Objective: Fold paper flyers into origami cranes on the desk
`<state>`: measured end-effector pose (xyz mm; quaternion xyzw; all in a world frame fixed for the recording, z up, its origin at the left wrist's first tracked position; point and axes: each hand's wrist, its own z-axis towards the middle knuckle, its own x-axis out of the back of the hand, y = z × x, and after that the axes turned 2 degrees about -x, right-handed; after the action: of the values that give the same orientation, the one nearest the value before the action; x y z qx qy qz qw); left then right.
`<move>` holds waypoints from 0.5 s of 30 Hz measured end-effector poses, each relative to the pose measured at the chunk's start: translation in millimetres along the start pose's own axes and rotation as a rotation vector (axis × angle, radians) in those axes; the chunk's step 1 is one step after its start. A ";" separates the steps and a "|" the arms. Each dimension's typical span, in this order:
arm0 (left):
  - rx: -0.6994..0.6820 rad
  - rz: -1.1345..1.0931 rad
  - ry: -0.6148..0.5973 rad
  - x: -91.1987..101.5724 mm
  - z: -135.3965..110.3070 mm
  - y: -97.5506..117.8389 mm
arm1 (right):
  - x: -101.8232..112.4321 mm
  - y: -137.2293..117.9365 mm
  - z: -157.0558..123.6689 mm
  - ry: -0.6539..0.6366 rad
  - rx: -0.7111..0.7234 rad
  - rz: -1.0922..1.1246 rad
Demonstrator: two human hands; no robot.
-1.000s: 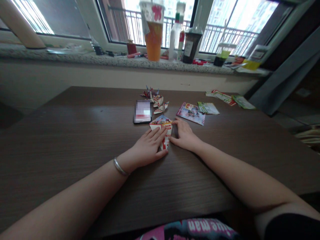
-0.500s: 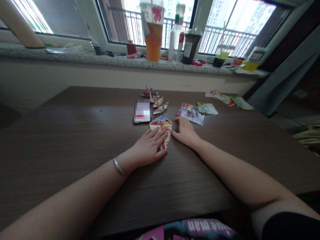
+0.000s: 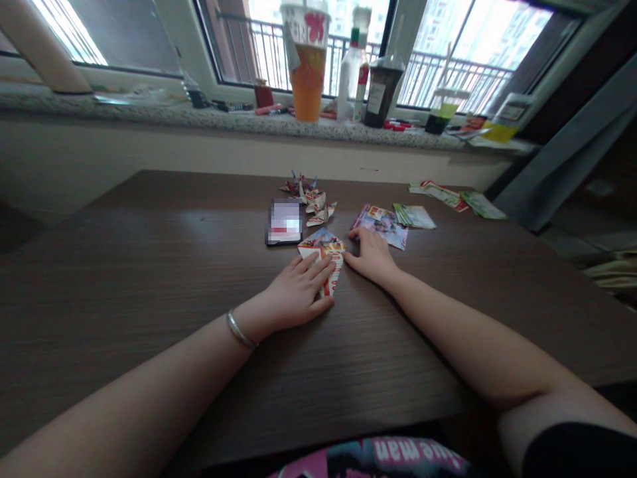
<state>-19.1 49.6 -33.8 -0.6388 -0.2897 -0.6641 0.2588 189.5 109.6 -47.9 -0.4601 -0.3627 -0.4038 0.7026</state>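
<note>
A printed sheet of paper (image 3: pixel 324 239), folded to a kite shape with its point toward me, lies on the dark wooden table. My left hand (image 3: pixel 301 290) rests flat across its lower part, fingers stretched out, hiding some of the print. At the paper's right corner is my right hand (image 3: pixel 372 257), fingers bent and the thumb apart from them. The thumb tip is at or very near the paper's edge; whether it touches I cannot tell. Just behind the paper sit several folded paper figures (image 3: pixel 322 214), and a phone (image 3: pixel 284 223) lies to their left.
A colourful printed sheet (image 3: pixel 381 224) and small green packets (image 3: pixel 414 216) lie beyond my right hand. More printed strips (image 3: pixel 444 196) are at the back right. Along the stone windowsill (image 3: pixel 223 123) stand a tall orange drink cup (image 3: pixel 308 79), bottles and a dark cup (image 3: pixel 382 93).
My right hand has shifted very slightly up and right along the paper's edge. The left hand stays flat in the same place on the paper.
</note>
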 end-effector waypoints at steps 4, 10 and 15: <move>0.002 0.001 0.004 0.6 -0.2 0.5 | -2.8 1.0 4.8 0.005 -0.015 -0.009; 0.004 0.005 0.001 2.5 -1.4 0.4 | -3.7 0.9 7.2 0.009 -0.023 -0.009; 0.014 0.003 -0.011 1.9 -1.8 0.2 | -1.1 -0.7 10.6 0.020 -0.059 -0.025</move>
<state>-20.4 48.3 -31.9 -0.6412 -0.2948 -0.6579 0.2628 186.9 119.7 -45.3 -0.4720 -0.3493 -0.4276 0.6873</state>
